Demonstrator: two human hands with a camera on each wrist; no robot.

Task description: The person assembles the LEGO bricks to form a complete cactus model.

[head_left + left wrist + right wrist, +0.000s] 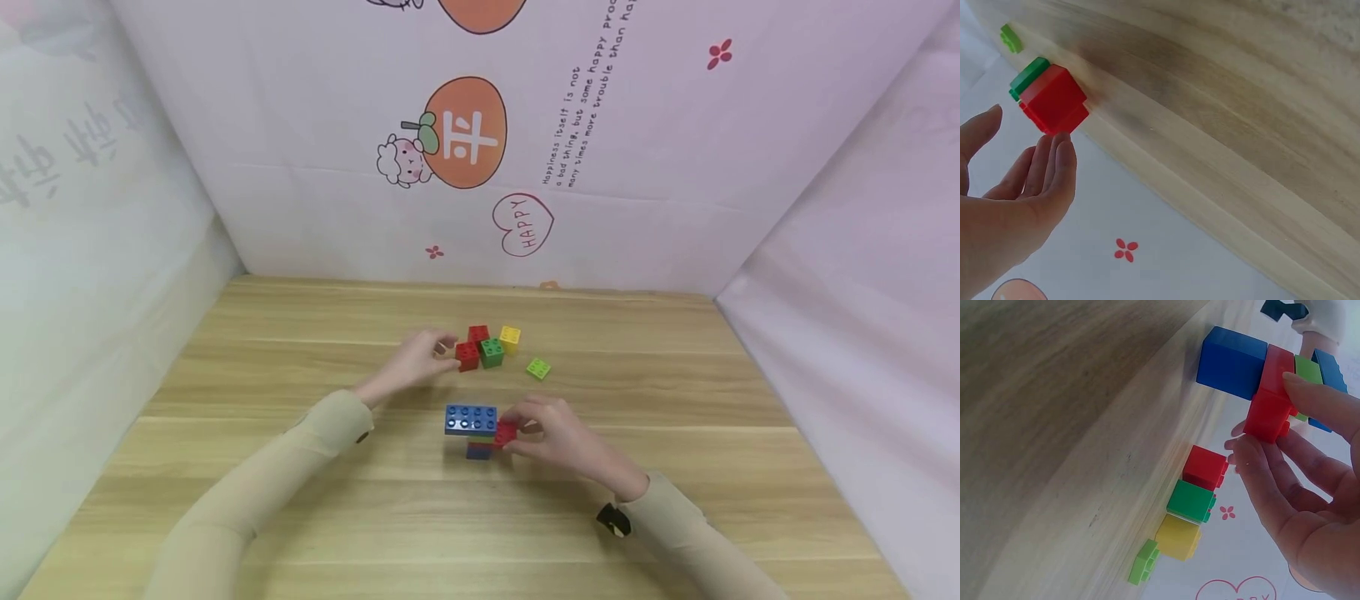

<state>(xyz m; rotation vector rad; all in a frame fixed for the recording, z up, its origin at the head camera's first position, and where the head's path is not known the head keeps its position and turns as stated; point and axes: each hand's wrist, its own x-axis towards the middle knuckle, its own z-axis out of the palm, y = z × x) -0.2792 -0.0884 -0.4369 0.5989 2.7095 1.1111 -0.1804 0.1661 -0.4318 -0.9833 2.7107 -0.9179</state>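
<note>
"HAPPY" on heart (523, 225), "平" on orange fruit (466, 133), "Happiness itself…" on backdrop (300, 125)

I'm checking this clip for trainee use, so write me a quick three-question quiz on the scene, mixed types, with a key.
1. True or false: the left hand is beside a loose red block.
2. In the stack, the top block is: A) yellow B) blue C) red.
3. Short answer: which block of it does the right hand pinch?

Key: 1. True. 2. B. 3. The red stack block, under the light green block.
</note>
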